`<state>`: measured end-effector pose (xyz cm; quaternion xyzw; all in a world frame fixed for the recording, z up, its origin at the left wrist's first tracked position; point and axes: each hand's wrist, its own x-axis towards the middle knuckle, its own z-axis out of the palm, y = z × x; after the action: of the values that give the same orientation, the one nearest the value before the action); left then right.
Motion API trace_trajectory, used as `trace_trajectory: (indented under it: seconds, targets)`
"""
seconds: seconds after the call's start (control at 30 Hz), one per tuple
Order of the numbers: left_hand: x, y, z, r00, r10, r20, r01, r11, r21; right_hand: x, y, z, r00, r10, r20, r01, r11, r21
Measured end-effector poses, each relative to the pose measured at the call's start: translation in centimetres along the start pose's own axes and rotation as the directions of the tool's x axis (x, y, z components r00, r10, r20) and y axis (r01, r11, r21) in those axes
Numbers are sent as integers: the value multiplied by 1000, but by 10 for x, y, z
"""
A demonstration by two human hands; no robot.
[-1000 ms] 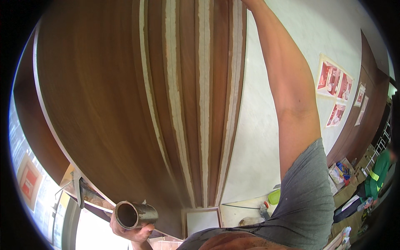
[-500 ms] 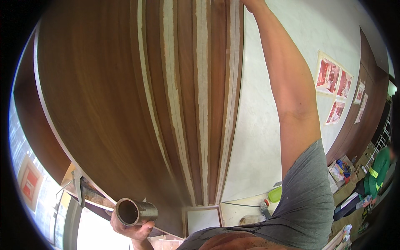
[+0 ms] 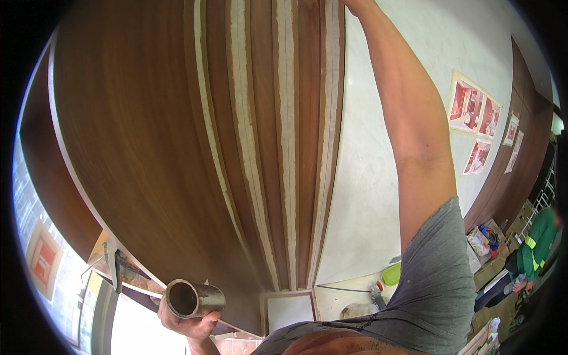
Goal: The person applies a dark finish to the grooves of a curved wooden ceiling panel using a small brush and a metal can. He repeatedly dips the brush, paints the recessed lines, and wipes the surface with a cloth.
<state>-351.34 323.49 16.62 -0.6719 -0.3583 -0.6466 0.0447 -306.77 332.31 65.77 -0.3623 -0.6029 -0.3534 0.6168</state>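
At the lower left, my left hand (image 3: 188, 324) is closed around a round, open-ended metal can (image 3: 208, 299) with smears on its side. The can lies tilted, its dark mouth facing left and toward me. My right arm stretches up to the top edge, where only part of my right hand (image 3: 357, 6) shows and the fingers are cut off. That hand is beside the upper end of a tall brown wood panel (image 3: 136, 148). Pale strips edged with tape, such as the middle strip (image 3: 286, 118), run down the panel's grooves.
A white wall (image 3: 378, 207) adjoins the panel on the right, with printed pictures (image 3: 474, 109) taped up. Below are a green container (image 3: 391, 274) and a power tool (image 3: 377, 294). At far right stands a person in a green top (image 3: 534, 242), near boxes and bags (image 3: 485, 239).
My hands and the can stay almost where they were. The person in green at the far right has shifted the arm holding a bottle slightly.
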Motion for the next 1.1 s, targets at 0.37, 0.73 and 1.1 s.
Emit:
trace_trajectory:
  seconds: [0.37, 0.73, 1.1]
  targets:
    - [-5, -9, -2, 997, 76, 6, -76, 996, 44, -3, -2, -4, 999, -36, -21, 37, 997, 72]
    - [-15, -21, 6, 997, 27, -69, -28, 1000, -12, -8, 2, 1, 999, 14, 29, -12, 999, -48]
    - [-4, -2, 1, 1000, -6, -2, 6, 999, 54, -13, 7, -10, 991, -104, 81, 112, 988, -106]
